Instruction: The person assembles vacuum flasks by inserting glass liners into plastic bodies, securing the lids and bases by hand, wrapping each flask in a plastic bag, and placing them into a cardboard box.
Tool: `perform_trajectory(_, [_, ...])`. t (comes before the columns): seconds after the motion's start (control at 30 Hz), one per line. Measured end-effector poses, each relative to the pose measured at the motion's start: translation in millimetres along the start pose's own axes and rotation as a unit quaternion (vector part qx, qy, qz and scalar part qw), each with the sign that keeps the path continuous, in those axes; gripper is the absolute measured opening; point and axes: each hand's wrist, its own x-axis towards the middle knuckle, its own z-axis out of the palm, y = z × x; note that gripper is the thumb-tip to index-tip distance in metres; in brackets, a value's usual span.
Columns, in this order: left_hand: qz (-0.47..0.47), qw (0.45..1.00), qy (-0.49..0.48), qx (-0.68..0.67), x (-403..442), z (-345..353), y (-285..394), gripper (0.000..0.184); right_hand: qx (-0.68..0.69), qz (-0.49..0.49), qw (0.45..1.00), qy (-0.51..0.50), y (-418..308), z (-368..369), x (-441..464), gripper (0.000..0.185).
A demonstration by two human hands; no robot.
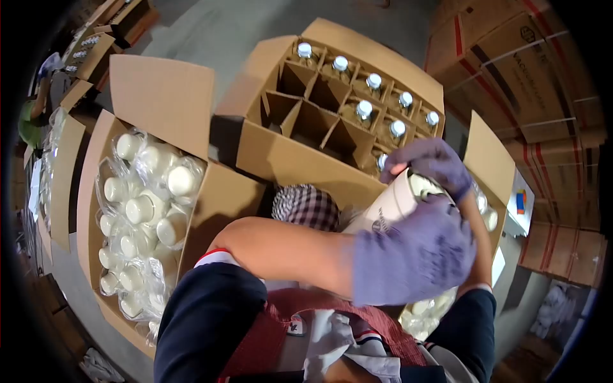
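Observation:
Both my hands wear purple-grey work gloves and are closed around a white cylindrical flask body [381,210] with dark printing on its side. It lies tilted, its upper end pointing up and right. My left hand [418,258] reaches across from the left and grips near that end; its fingertips are partly hidden. Curled over the far rim is my right hand [437,167]. Something pale and greenish [423,185] shows inside the rim between the gloves. Just beyond stands a divided cardboard carton [306,153] with several bottle-like pieces [364,110] with shiny pale tops in its cells.
At left, an open carton [191,223] holds several white capped bottles [140,207] in clear plastic. A rounded checked cloth [306,207] sits before me. Stacked cartons [523,70] rise at right, beside another open carton [491,159]. A person in green [29,124] is at far left.

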Motion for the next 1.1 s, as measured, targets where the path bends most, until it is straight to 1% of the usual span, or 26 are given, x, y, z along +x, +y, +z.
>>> perform_trajectory(0.03, [-0.019, 0.996, -0.048, 0.075, 4.9, -2.5, 11.3, 0.015, 0.074, -0.052, 0.993, -0.072, 9.6, 2.6, 17.1, 0.039])
perform_trajectory(0.07, [-0.025, 0.996, -0.050, 0.063, 3.2, -3.1, 11.5, 0.015, 0.150, -0.091, 0.971, -0.162, 15.0, 7.6, 31.8, 0.038])
perform_trajectory(0.13, [0.021, 0.996, 0.060, -0.058, -9.3, -9.5, -9.6, 0.024, 0.086, -0.070, 0.990, -0.088, 16.5, 10.8, 10.9, 0.035])
perform_trajectory(0.17, [0.014, 0.990, 0.090, -0.106, -17.1, -6.2, -17.7, 0.026, 0.054, -0.055, 0.996, -0.053, 17.4, 12.4, 0.4, 0.034])
perform_trajectory(0.2, [0.010, 0.981, 0.120, -0.153, -25.0, -2.6, -25.8, 0.028, -0.008, -0.036, 0.999, 0.019, 14.5, 22.4, -18.2, 0.036])
perform_trajectory(0.23, [0.049, 0.952, 0.102, -0.284, -29.9, 0.2, -38.5, 0.029, -0.083, -0.024, 0.992, 0.088, 10.8, 28.8, -31.0, 0.037])
perform_trajectory(0.3, [0.113, 0.909, 0.090, -0.391, -35.7, -6.3, -66.6, 0.030, -0.136, -0.020, 0.987, 0.084, -1.0, 29.3, -39.9, 0.039])
perform_trajectory(0.37, [0.005, 0.904, 0.060, -0.423, -46.4, -16.5, -81.3, 0.044, -0.109, 0.032, 0.977, 0.181, -10.5, 43.0, -43.1, 0.042])
perform_trajectory(0.4, [-0.049, 0.895, 0.042, -0.441, -54.0, -20.0, -83.9, 0.054, -0.072, 0.059, 0.977, 0.192, -11.3, 42.5, -52.2, 0.047])
perform_trajectory(0.43, [-0.110, 0.901, 0.057, -0.416, -73.9, -15.9, -90.6, 0.061, -0.034, 0.085, 0.975, 0.204, -12.0, 42.2, -61.3, 0.053])
perform_trajectory(0.5, [-0.239, 0.906, 0.112, -0.330, -130.3, 7.0, -103.5, 0.073, -0.083, 0.047, 0.972, 0.213, -3.6, 47.8, -75.2, 0.055])
perform_trajectory(0.53, [-0.245, 0.939, 0.028, -0.242, -157.6, 13.6, -84.3, 0.067, -0.037, 0.024, 0.976, 0.212, 1.5, 52.4, -80.5, 0.058])
perform_trajectory(0.57, [-0.248, 0.955, -0.058, -0.152, -180.7, 17.5, -57.5, 0.062, 0.000, 0.033, 0.969, 0.244, 1.0, 61.1, -82.5, 0.058])
perform_trajectory(0.63, [-0.138, 0.967, -0.212, 0.000, -204.1, 20.9, -33.4, 0.049, 0.004, 0.014, 0.971, 0.240, -1.5, 73.0, -80.2, 0.053])
perform_trajectory(0.7, [-0.114, 0.983, -0.123, 0.071, -195.5, 20.0, -53.1, 0.033, -0.016, 0.016, 0.976, 0.217, -9.0, 83.0, -80.0, 0.046])
perform_trajectory(0.73, [-0.301, 0.932, -0.009, -0.201, -179.3, 16.7, -66.9, 0.023, -0.028, 0.011, 0.978, 0.208, -11.6, 84.5, -82.1, 0.047])
perform_trajectory(0.77, [-0.444, 0.765, 0.104, -0.454, -161.8, 12.6, -79.6, 0.015, -0.039, 0.007, 0.979, 0.200, -12.8, 86.9, -85.1, 0.047])
perform_trajectory(0.8, [-0.416, 0.758, 0.185, -0.467, -141.9, 6.9, -94.0, 0.013, -0.058, 0.006, 0.975, 0.215, -14.6, 91.1, -89.3, 0.053])
perform_trajectory(0.83, [-0.380, 0.747, 0.262, -0.478, -120.6, -3.5, -103.7, 0.012, -0.102, -0.056, 0.970, 0.213, -9.2, 86.6, -89.4, 0.065])
perform_trajectory(0.87, [-0.381, 0.689, 0.273, -0.552, -100.6, -19.4, -105.8, 0.014, -0.150, -0.115, 0.947, 0.259, 2.0, 71.5, -92.1, 0.071])
perform_trajectory(0.9, [-0.339, 0.625, 0.262, -0.653, -86.9, -24.5, -117.0, 0.015, -0.195, -0.175, 0.915, 0.305, 4.4, 57.6, -93.5, 0.076])
perform_trajectory(0.93, [-0.319, 0.643, 0.256, -0.647, -70.2, -27.7, -128.5, 0.015, -0.233, -0.184, 0.884, 0.362, -6.8, 58.7, -83.6, 0.079])
perform_trajectory(0.97, [-0.302, 0.659, 0.249, -0.642, -52.1, -31.9, -137.2, 0.016, -0.179, -0.210, 0.896, 0.347, -9.8, 51.1, -74.8, 0.075])
perform_trajectory(1.03, [-0.290, 0.667, 0.220, -0.650, -16.3, -33.6, -149.4, 0.018, -0.095, -0.110, 0.935, 0.322, -18.5, 42.9, -41.2, 0.066])
perform_trajectory(1.07, [-0.291, 0.666, 0.201, -0.656, -2.3, -34.7, -156.9, 0.021, -0.095, -0.121, 0.934, 0.324, -25.2, 47.9, -28.3, 0.066])
perform_trajectory(1.1, [-0.287, 0.672, 0.198, -0.653, 5.8, -33.4, -170.8, 0.021, -0.179, -0.045, 0.947, 0.264, -34.3, 54.1, -18.6, 0.049])
